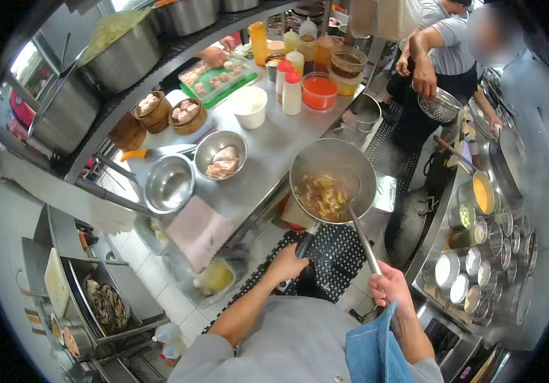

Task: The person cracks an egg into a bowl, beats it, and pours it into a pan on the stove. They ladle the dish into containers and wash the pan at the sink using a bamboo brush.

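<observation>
My left hand [287, 263] is wrapped round the black handle of a deep metal pan [316, 150], held up in front of me. Brown pieces of food in sauce [323, 196] lie in the pan, with steam over them. My right hand [389, 284] grips the metal handle of a ladle [365, 244]. The ladle's head is down in the pan, partly hidden by food and steam. A folded blue cloth [376, 348] hangs by my right forearm.
On the steel counter [265, 150] at left stand a bowl of raw meat [221, 155], another metal bowl [169, 183], a knife [159, 152], bamboo steamers [187, 116] and sauce bottles [291, 92]. Seasoning tins [447, 269] line the right. A co-worker [453, 51] holds a colander [440, 105].
</observation>
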### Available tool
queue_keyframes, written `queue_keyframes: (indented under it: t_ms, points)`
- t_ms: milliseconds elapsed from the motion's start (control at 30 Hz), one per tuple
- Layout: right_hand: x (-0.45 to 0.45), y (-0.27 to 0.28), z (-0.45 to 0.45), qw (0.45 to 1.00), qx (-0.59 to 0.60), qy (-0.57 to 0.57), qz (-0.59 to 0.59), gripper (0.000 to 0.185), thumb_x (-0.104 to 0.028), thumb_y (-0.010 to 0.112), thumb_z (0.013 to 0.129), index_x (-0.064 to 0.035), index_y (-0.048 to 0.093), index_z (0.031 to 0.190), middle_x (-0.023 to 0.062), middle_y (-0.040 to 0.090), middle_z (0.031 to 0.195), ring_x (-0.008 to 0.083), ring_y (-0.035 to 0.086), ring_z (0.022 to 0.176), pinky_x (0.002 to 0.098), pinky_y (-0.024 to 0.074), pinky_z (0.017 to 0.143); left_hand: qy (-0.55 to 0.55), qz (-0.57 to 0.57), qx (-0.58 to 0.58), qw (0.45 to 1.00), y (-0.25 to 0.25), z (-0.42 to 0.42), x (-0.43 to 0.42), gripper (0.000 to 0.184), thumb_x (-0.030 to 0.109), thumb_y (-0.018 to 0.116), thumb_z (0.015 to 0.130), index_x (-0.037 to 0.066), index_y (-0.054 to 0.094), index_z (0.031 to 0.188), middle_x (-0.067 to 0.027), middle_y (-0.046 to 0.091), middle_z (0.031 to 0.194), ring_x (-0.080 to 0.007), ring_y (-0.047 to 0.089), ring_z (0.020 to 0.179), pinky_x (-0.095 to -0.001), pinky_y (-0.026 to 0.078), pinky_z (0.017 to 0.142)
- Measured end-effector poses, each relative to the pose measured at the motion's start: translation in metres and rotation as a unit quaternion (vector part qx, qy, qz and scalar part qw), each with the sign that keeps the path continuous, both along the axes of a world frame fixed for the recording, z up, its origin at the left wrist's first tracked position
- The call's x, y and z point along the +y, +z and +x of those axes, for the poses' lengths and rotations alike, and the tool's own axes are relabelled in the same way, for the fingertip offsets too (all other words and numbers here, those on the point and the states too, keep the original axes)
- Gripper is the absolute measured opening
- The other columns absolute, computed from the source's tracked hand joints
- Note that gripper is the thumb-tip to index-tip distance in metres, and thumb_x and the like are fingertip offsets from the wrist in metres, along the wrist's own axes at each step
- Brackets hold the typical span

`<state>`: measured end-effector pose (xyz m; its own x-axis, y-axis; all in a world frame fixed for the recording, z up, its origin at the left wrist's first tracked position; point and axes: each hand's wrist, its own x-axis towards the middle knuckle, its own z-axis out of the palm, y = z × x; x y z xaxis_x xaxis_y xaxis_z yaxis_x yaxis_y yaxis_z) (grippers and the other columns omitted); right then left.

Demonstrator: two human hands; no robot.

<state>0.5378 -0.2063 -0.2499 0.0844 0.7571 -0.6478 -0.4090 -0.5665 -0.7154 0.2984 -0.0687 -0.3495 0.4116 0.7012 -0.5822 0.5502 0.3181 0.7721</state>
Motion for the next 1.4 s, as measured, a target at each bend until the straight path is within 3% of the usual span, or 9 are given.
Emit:
queue_keyframes:
  t_ms: [133,233,500,600,700,800,900,1000,1400]
  points:
    - [-0.012,0.015,0.017,0.958,-0.274,0.073,0.037,0.061,-0.001,0.056,0.087,-0.004,0.037,0.144,0.0032,0.05,0.062,0.0082,0.044,0.046,0.0248,0.0369,0.04,0.023,-0.012,-0.015,1.0,-0.004,0.009,-0.002,0.029,0.013,0.06,0.077,-0.004,0.055,0.099,-0.0101,0.058,0.061,-0.0195,0.058,0.048,-0.0347,0.046,0.046]
    - [-0.012,-0.012,0.053,0.825,-0.532,0.138,0.132,0.061,-0.002,0.061,0.086,-0.0079,0.041,0.143,0.0162,0.065,0.085,0.0195,0.061,0.066,0.0303,0.0504,0.065,0.038,-0.015,-0.014,0.999,0.001,0.014,-0.003,0.03,0.012,0.059,0.078,-0.003,0.054,0.103,-0.0084,0.057,0.06,-0.0178,0.056,0.047,-0.0334,0.045,0.045]
    - [0.051,0.01,0.135,0.665,-0.662,0.193,0.286,0.05,-0.005,0.059,0.088,-0.002,0.045,0.136,0.0207,0.055,0.074,0.0385,0.056,0.067,0.043,0.0459,0.067,0.067,0.029,-0.051,0.996,0.052,0.02,0.01,0.027,0.012,0.059,0.079,0.0,0.052,0.102,-0.005,0.054,0.059,-0.0144,0.053,0.046,-0.0314,0.042,0.042]
    - [0.058,0.02,0.135,0.674,-0.641,0.232,0.285,0.047,-0.006,0.055,0.091,-0.0028,0.043,0.137,0.0153,0.053,0.065,0.0302,0.055,0.057,0.0396,0.0463,0.057,0.073,0.052,-0.027,0.996,0.06,0.013,0.017,0.027,0.012,0.058,0.078,0.0,0.053,0.101,-0.0052,0.054,0.058,-0.0152,0.054,0.047,-0.0313,0.043,0.042]
    - [0.059,0.063,0.096,0.89,-0.368,0.258,0.069,0.051,-0.008,0.051,0.093,-0.0084,0.04,0.143,0.0062,0.052,0.067,0.0156,0.05,0.05,0.0294,0.0445,0.051,0.095,0.076,-0.01,0.993,0.076,0.009,0.022,0.026,0.014,0.058,0.078,-0.001,0.054,0.099,-0.0082,0.057,0.06,-0.0189,0.058,0.049,-0.0334,0.045,0.046]
    - [0.074,0.084,0.068,0.959,-0.171,0.224,0.021,0.054,-0.004,0.05,0.091,-0.0016,0.036,0.143,-0.0006,0.048,0.068,0.0058,0.043,0.049,0.0228,0.0377,0.039,0.089,0.106,0.041,0.99,0.066,-0.004,0.03,0.028,0.017,0.06,0.078,-0.001,0.055,0.099,-0.0109,0.06,0.061,-0.0226,0.062,0.052,-0.0363,0.048,0.05]
    - [0.095,0.099,0.051,0.979,-0.058,0.195,-0.013,0.054,-0.001,0.052,0.088,0.0004,0.038,0.14,0.0002,0.048,0.073,0.0043,0.038,0.047,0.0204,0.0356,0.038,0.111,0.09,0.05,0.989,0.08,-0.026,0.032,0.031,0.019,0.061,0.078,-0.002,0.055,0.101,-0.0122,0.061,0.061,-0.0244,0.063,0.054,-0.038,0.048,0.052]
    - [0.121,0.11,0.039,0.979,0.036,0.2,-0.019,0.051,-0.001,0.052,0.089,0.0021,0.038,0.137,0.0019,0.047,0.072,0.0049,0.039,0.046,0.0208,0.0345,0.038,0.134,0.068,0.021,0.988,0.091,-0.056,0.04,0.019,0.013,0.058,0.08,0.0,0.051,0.092,-0.0038,0.052,0.057,-0.012,0.051,0.045,-0.0299,0.042,0.044]
    - [0.239,0.129,-0.009,0.955,0.082,0.28,0.059,0.059,-0.002,0.051,0.09,-0.0016,0.029,0.144,0.0045,0.047,0.073,0.0051,0.037,0.043,0.0218,0.0348,0.035,0.227,0.107,-0.019,0.968,0.138,-0.136,0.097,0.019,0.013,0.058,0.081,0.0,0.052,0.093,-0.0024,0.052,0.056,-0.0117,0.051,0.045,-0.0288,0.041,0.043]
